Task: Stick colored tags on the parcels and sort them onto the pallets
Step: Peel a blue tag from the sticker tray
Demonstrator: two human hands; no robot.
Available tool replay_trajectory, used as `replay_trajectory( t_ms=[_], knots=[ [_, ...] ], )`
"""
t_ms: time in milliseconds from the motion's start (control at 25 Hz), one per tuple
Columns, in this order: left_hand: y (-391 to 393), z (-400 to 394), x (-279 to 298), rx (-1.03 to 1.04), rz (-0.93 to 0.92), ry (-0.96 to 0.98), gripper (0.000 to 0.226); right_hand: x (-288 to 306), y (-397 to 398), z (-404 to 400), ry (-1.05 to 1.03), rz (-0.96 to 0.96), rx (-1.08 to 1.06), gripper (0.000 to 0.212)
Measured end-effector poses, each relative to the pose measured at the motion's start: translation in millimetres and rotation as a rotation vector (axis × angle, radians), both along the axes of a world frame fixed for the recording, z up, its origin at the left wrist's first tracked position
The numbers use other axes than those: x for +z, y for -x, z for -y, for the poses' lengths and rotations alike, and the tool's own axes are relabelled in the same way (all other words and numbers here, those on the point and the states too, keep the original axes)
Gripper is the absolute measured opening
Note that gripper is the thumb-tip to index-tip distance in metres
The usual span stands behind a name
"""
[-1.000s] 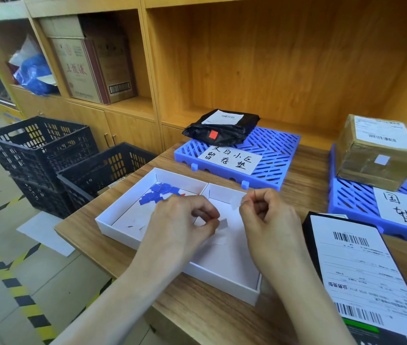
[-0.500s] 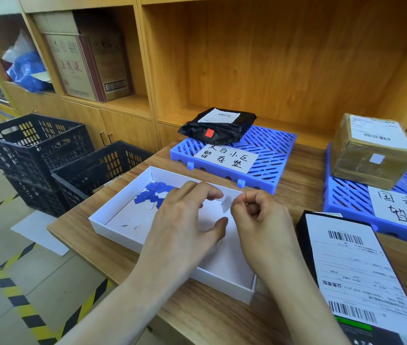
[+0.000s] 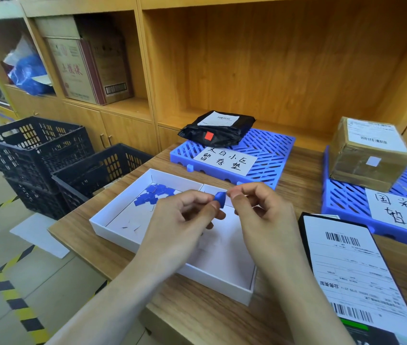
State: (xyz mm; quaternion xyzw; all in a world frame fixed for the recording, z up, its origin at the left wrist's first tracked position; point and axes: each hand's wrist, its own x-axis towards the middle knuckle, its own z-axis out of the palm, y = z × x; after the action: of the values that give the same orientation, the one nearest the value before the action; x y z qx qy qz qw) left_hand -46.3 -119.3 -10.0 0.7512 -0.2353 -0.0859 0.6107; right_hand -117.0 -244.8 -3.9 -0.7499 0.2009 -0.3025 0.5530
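- Left hand point(image 3: 185, 220): grip pinched on a blue tag point(image 3: 220, 199), thumb and forefinger clamped at the tag's lower edge; the tag stands up above the fingertips.
- Right hand point(image 3: 262, 215): fingers curled, thumb and forefinger together at the tag's upper right edge; whether they actually clamp it, cannot tell.
- Tag is held between the two hands, above the white tray point(image 3: 112, 225) on the counter point(image 3: 297, 175).
- Loose blue tags point(image 3: 152, 195) lie in the tray's left far compartment.
- Black parcel point(image 3: 347, 270) with a shipping label lies on the counter just right of the right hand.
- Black bag parcel point(image 3: 218, 129), red tag on it, sits on the left blue pallet point(image 3: 269, 150).
- Cardboard box point(image 3: 366, 153) sits on the right blue pallet point(image 3: 347, 202).
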Motion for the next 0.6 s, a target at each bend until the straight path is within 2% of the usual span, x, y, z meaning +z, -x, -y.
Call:
replay_trajectory(
  t_ms=[120, 240, 400, 520, 600],
  knots=[
    [5.1, -1.0, 4.5, -0.026, -0.051, 0.053, 0.014, 8.5, 3.6, 1.8, -0.064, -0.006, 0.053, 0.007],
    [9.5, -1.8, 9.0, -0.057, -0.073, 0.077, 0.015, 18.6, 11.4, 4.0, -0.015, -0.013, 0.092, 0.009],
    [19.9, -2.1, 13.1, -0.071, -0.042, 0.068, 0.014, 24.4, 29.8, 8.9, 0.100, -0.026, 0.030, 0.011],
    [32.0, 1.4, 17.8, -0.075, -0.048, 0.107, 0.007, 26.6, 48.2, 14.9, 0.098, -0.005, 0.002, 0.011],
    [41.2, 6.1, 19.8, -0.106, -0.026, 0.128, 0.011, 28.3, 62.8, 17.8, 0.086, -0.002, -0.001, 0.011]
  ],
)
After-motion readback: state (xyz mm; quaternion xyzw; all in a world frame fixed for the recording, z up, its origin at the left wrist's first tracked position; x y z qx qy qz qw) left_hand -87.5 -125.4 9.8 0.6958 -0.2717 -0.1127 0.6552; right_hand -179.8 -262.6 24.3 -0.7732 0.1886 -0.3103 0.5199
